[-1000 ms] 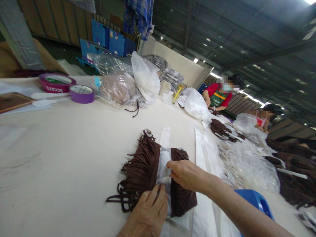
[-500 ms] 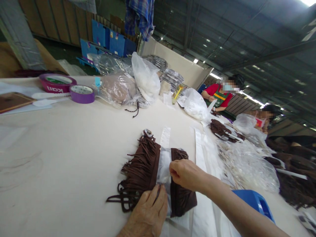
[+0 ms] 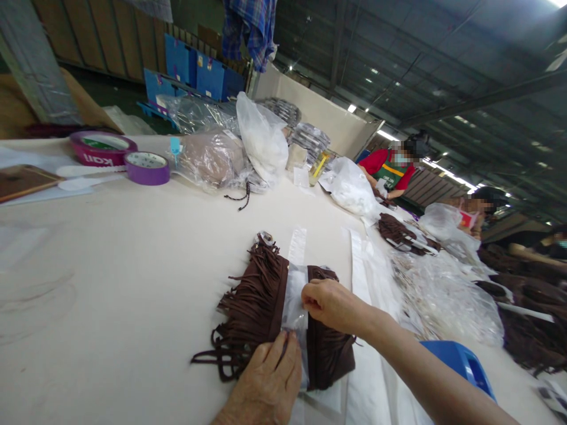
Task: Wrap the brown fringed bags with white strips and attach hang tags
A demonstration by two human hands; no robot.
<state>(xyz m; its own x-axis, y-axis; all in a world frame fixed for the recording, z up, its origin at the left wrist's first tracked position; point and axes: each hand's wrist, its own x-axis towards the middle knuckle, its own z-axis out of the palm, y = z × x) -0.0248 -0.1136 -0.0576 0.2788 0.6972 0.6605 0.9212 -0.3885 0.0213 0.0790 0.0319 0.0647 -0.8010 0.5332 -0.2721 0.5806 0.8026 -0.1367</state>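
A brown fringed piece point(image 3: 252, 307) lies on the cream table point(image 3: 133, 265), crossed by a clear plastic strip point(image 3: 293, 295). My left hand point(image 3: 266, 383) presses flat on the near end of the fringe and strip, fingers stretched out. With its fingers pinched on the strip at mid-length, my right hand point(image 3: 332, 304) rests over the second brown fringed part point(image 3: 328, 354).
Two purple tape rolls point(image 3: 146, 167) and a brown tablet point(image 3: 20, 180) sit at far left. Plastic bags point(image 3: 261, 139) stand behind. White strips point(image 3: 358, 271), clear bags point(image 3: 443, 295) and more brown fringe point(image 3: 394, 227) lie to the right. A blue stool point(image 3: 460, 363) is near my right arm. Two people work beyond.
My right hand has slid a little further up the plastic strip, its fingers closing into a pinch. The left hand has stayed put.
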